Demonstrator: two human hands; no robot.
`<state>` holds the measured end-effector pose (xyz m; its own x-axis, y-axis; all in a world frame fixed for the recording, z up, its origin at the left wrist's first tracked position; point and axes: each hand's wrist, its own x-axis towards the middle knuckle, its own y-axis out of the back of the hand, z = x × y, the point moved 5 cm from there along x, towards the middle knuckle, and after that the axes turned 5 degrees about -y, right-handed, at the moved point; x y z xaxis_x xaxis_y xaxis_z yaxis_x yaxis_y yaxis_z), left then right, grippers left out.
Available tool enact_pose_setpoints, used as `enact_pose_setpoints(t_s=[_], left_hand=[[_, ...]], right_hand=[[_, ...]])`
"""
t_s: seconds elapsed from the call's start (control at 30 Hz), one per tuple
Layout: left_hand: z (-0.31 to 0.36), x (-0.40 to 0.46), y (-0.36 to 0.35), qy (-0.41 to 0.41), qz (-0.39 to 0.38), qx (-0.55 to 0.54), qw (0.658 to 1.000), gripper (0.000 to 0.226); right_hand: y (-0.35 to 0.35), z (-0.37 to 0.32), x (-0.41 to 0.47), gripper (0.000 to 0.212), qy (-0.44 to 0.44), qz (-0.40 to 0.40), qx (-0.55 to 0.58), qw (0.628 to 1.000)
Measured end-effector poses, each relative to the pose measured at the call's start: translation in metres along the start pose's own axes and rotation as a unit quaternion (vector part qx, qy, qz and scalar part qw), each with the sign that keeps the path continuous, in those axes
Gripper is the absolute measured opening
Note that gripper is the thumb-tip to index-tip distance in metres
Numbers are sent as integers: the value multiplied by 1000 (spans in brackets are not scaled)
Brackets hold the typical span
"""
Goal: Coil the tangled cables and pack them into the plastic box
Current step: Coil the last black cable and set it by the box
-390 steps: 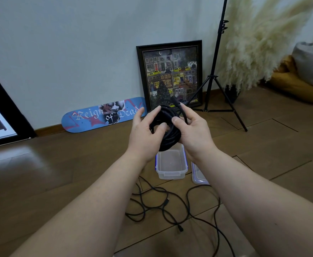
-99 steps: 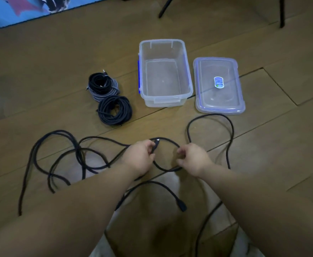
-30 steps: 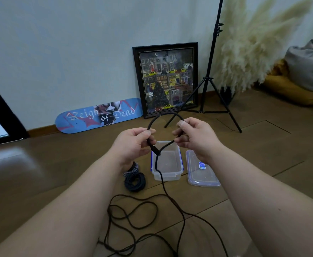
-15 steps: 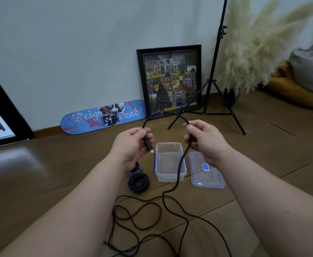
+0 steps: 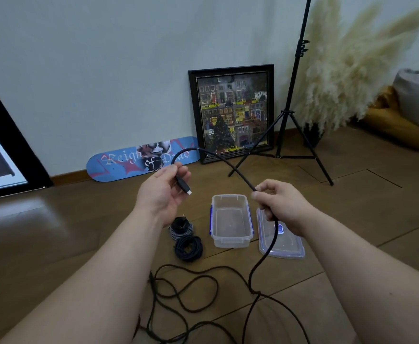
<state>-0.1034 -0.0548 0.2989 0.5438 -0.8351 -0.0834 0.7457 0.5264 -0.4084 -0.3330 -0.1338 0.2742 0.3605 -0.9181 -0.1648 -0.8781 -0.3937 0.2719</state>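
Up close, the left hand (image 5: 162, 193) pinched the plug end of the black cable (image 5: 269, 247) while the right hand (image 5: 281, 207) curled round it farther along, the rest sprawled on the floor (image 5: 67, 232). Beyond stood two finished coils (image 5: 185, 238), the empty box (image 5: 230, 225) and its lid (image 5: 281, 240). Even loops, fed slowly past the snag below, would probably serve best.

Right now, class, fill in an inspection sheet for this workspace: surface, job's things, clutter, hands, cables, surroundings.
Surface: wooden floor.
Job's things: open plastic box, empty; lid lying beside it.
Clutter: nothing seen.
Hands: left hand grips the plug end; right hand grips the same cable further along.
Cables: loose black cable sprawled on floor; two coiled cables left of box.
Surroundings: skateboard deck, framed picture, tripod stand, pampas grass.
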Motion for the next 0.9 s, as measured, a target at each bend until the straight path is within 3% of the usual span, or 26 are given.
enact_pose_setpoints(t_s=[0.1,0.2,0.27,0.4,0.53,0.6,0.67,0.77,0.9], left_hand=[[-1,-4,-7,8,-31,26,999,15],[-2,-5,-11,2,-46,45,998,11],[-3,-6,-12,-3,-49,58,997,10],[-5,-4,-12,-2,-47,42,998,10],[-6,0,-10,16,-47,1,999,17],[-4,4,-6,25,-21,-43,999,16],[-4,10,2,31,22,-83,996,13],[-6,17,13,33,71,-106,991,10],[-8,18,20,34,97,-112,988,14]], right_hand=[[-3,-7,-3,7,33,5,-116,993],[-14,-15,-8,16,53,-31,-289,955],[-20,-21,-11,23,58,-55,-319,944],[-24,-30,-13,26,36,-69,-292,953],[-21,-26,-7,32,25,-11,-198,980],[-14,-21,-5,21,6,17,-115,993],[-6,-19,-7,11,-12,32,-119,992],[-1,-16,-9,25,-42,37,-193,980],[0,-14,-7,14,-44,44,-73,995]])
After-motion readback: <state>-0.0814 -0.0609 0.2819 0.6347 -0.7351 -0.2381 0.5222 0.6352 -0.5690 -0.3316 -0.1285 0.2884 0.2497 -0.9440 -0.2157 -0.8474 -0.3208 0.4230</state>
